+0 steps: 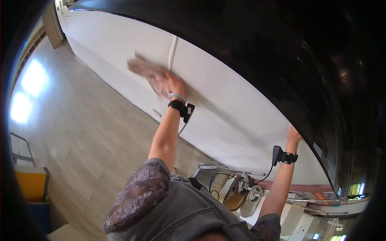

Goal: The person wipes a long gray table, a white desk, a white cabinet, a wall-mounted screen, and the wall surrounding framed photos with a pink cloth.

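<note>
My left hand [173, 85] presses a greyish-pink cloth [147, 70] against a white wall [220, 90]. Both hand and cloth are blurred by motion. My right hand [294, 136] is at the lower edge of a large glossy black panel [256, 39], which looks like a screen. Its fingers are partly hidden at that edge, so I cannot tell whether they grip it. Each wrist has a black strap with a small device, the left one [182, 110] and the right one [285, 155]. A thin white strip [172, 52] runs down the wall above my left hand.
Wood-look flooring [99, 132] meets the wall's base, where a small wall plate [157, 113] sits. Behind me to the right are an electric fan [254, 195] and a black cable [212, 180]. A yellow-and-blue chair [31, 186] stands at the left, and a brown post [52, 25] is at the far left.
</note>
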A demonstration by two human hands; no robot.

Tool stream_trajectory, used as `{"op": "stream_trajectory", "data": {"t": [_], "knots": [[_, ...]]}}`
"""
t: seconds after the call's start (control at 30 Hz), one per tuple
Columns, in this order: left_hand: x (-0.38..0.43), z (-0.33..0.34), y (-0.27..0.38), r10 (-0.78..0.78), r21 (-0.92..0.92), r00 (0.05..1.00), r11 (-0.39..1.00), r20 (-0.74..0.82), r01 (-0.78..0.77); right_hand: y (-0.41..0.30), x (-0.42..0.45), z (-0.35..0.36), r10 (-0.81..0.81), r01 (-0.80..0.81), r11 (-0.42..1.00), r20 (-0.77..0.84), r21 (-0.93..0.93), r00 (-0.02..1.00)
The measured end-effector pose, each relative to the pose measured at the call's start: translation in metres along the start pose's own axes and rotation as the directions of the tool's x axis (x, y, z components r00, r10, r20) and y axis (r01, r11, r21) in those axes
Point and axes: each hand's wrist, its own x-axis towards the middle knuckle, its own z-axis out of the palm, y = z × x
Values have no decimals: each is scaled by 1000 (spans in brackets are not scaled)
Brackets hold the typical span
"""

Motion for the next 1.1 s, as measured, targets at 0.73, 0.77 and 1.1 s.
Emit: {"op": "stream_trajectory", "data": {"t": [0.73, 0.77, 1.1], "knots": [[-126, 9, -23, -91, 125, 981, 990, 168, 71, 3, -9, -17, -35, 35, 999, 68, 2, 997], [-143, 16, -34, 168, 101, 963, 976, 209, -192, 1, -9, -14, -36, 35, 999, 63, 17, 997], [-253, -20, -102, -114, 73, -516, 992, 849, -99, 4, -20, -22, -41, 38, 998, 76, 44, 996]]}}
